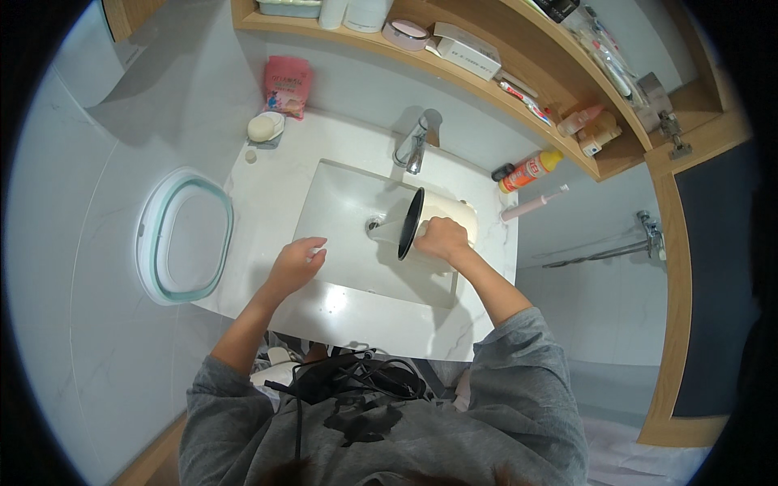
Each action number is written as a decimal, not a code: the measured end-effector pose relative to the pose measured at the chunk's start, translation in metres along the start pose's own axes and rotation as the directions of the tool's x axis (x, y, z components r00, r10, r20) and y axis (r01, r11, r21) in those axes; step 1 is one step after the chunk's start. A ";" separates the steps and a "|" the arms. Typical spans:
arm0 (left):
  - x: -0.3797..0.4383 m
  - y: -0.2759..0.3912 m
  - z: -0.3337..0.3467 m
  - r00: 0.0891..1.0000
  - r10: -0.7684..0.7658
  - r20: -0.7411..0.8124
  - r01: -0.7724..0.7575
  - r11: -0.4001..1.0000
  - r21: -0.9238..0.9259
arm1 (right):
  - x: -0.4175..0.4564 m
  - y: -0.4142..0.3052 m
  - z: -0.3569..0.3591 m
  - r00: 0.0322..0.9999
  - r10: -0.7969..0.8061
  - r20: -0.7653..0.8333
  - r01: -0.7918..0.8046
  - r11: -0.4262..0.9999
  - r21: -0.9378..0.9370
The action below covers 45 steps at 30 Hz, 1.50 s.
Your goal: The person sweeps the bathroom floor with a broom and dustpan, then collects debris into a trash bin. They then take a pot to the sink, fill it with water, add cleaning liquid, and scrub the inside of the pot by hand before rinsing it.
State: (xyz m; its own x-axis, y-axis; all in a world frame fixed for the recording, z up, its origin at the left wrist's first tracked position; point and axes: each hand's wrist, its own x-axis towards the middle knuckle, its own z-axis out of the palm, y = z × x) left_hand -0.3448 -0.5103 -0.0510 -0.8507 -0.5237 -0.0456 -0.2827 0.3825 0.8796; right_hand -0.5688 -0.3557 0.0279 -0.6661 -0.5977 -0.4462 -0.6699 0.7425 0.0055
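Observation:
My right hand (445, 240) grips a cream pot-like vessel (456, 209) with a black rim, apparently by its handle. The vessel is tipped on its side over the right half of the white sink basin (340, 200). A clear stream of water (389, 231) runs from its mouth toward the drain (374, 226). My left hand (296, 267) hovers by the basin's left front edge, fingers bent and thumb apart. I see nothing clearly held in it. Behind the basin stands a chrome faucet (413, 146).
A collapsible basin (228, 237) leans at the left wall. Soap (262, 129) and a pink pouch (287, 85) sit back left. An orange bottle (527, 173) and pink electric toothbrush (526, 208) stand right. A wooden cabinet (486, 91) with an open door (674, 340) hangs above.

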 end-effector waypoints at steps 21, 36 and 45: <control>0.182 0.126 0.037 0.961 -0.116 0.249 0.269 0.590 -0.762 | -0.009 0.044 0.000 0.991 0.132 -0.027 -0.033 0.438 0.899; 0.231 0.146 0.078 0.899 -0.323 0.295 0.434 0.567 -0.701 | 0.005 0.014 0.093 0.956 0.262 -0.134 0.144 -0.019 0.989; 0.236 0.154 0.055 0.906 -0.214 0.364 0.417 0.589 -0.692 | 0.013 0.009 0.099 0.960 0.240 -0.146 0.158 -0.032 0.987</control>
State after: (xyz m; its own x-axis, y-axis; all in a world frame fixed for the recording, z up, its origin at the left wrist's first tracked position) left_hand -0.6133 -0.5333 0.0474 -0.8718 -0.2795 -0.4023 -0.2146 -0.5204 0.8265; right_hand -0.5514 -0.3269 -0.0669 -0.8482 -0.4391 -0.2963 0.2399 0.1802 -0.9539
